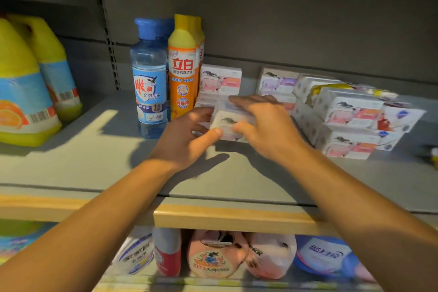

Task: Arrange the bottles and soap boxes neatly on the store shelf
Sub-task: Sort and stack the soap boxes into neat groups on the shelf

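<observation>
Soap box (228,123) sits just right of the orange bottle (182,73), in front of the upright box against the shelf back; left hand (187,140) pinches its near-left corner with thumb and fingers, right hand (263,123) curls over its top and right end. Judged light and stiff, with a glossy wrapper (likely slippery), so grip on opposite short ends, not the faces. The leaning soap stack (350,121), well right of the orange bottle, looks easily toppled.
</observation>
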